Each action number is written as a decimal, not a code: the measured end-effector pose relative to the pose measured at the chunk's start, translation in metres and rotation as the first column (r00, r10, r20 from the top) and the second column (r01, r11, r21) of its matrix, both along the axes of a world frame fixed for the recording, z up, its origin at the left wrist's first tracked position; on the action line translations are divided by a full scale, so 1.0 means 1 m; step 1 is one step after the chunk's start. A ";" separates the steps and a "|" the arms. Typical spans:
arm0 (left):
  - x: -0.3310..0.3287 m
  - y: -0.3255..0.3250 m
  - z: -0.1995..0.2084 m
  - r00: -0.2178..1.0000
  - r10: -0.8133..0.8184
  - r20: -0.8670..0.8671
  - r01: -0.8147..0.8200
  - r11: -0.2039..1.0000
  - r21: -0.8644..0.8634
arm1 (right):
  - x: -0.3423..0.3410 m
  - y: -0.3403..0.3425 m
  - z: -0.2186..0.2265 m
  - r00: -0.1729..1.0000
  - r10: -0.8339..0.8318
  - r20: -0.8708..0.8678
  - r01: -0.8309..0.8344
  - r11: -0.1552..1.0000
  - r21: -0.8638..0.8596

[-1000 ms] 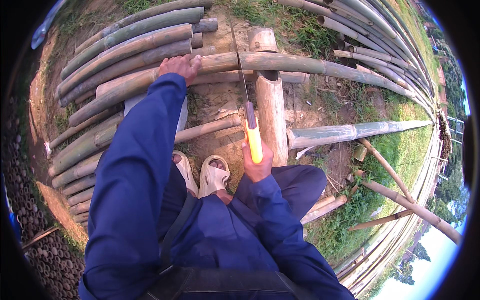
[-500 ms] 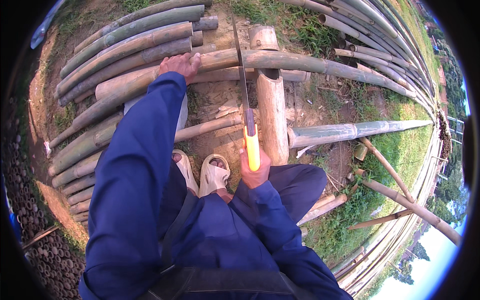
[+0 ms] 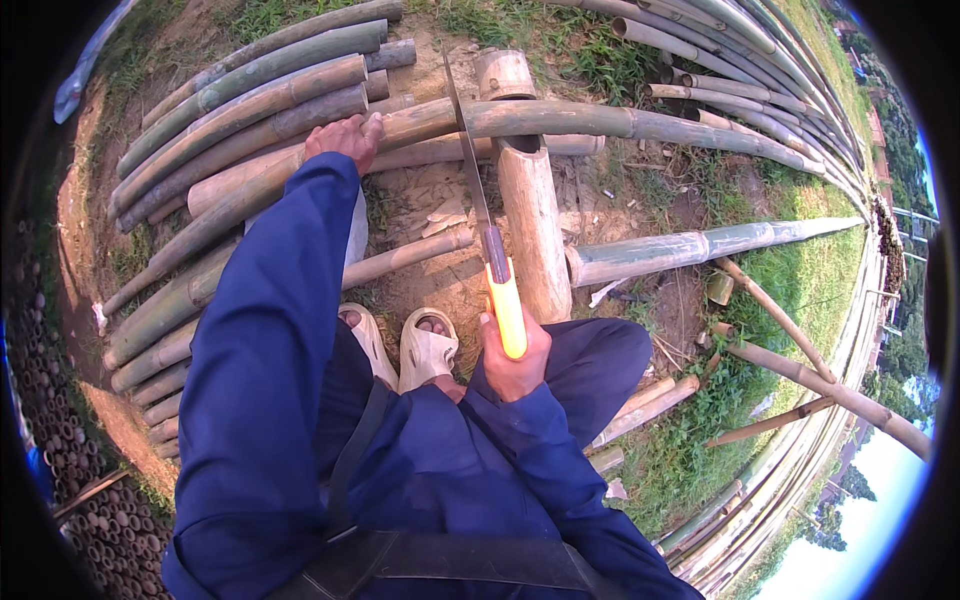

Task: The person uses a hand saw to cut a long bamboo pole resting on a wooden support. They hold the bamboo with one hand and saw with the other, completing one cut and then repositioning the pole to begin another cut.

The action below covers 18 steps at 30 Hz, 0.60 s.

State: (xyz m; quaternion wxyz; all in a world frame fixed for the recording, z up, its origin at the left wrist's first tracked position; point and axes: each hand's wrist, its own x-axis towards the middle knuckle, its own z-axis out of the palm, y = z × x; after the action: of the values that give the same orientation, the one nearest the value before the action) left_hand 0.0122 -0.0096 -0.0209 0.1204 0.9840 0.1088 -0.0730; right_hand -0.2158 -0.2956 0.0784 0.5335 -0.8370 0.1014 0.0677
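My right hand is closed round the yellow handle of a hand saw. The saw's long thin blade points away from me and crosses a long bamboo pole. To the left of the blade, my left hand rests over the same pole, its fingers curled on it. An upright-leaning thick bamboo post with a notched top sits under the pole, just right of the blade. Whether the blade has cut into the pole cannot be made out.
Several cut bamboo lengths lie stacked at the left. More long poles are piled at the far right. One thick green pole runs right from the post. Crossed bamboo props stand on grass. My sandalled feet are below the saw.
The saw has been drawn back toward me, and its blade leans a little more to the left. My left hand keeps its place on the pole. The whole view has shifted slightly.
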 end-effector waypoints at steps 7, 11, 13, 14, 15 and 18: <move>0.004 -0.005 0.001 1.000 -0.019 0.003 0.019 1.000 0.021 | 0.043 0.023 0.028 0.999 -0.031 -0.009 0.031 0.992 0.119; 0.013 -0.001 0.005 1.000 -0.009 0.009 0.009 1.000 -0.006 | 0.005 0.010 -0.002 0.976 -0.001 0.217 0.003 1.000 -0.009; 0.007 -0.002 0.003 1.000 -0.020 0.009 0.019 0.999 0.026 | -0.005 0.013 0.007 0.978 -0.068 0.197 0.058 0.997 0.056; 0.009 0.000 0.003 1.000 -0.003 -0.009 0.003 1.000 0.027 | -0.003 0.014 0.012 0.984 -0.116 0.137 0.105 0.991 0.087; 0.013 -0.001 0.010 1.000 -0.002 -0.022 0.002 1.000 0.024 | 0.012 0.023 0.026 0.987 -0.065 0.144 0.058 0.997 0.047; 0.001 -0.002 0.009 1.000 0.005 -0.031 -0.006 1.000 -0.016 | 0.012 0.026 0.032 0.987 0.028 0.158 -0.017 0.997 -0.071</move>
State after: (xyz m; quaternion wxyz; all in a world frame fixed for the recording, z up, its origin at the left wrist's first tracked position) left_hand 0.0129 -0.0114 -0.0121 0.1268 0.9815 0.1127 -0.0889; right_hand -0.2037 -0.2694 0.1101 0.5096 -0.8588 0.0514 0.0031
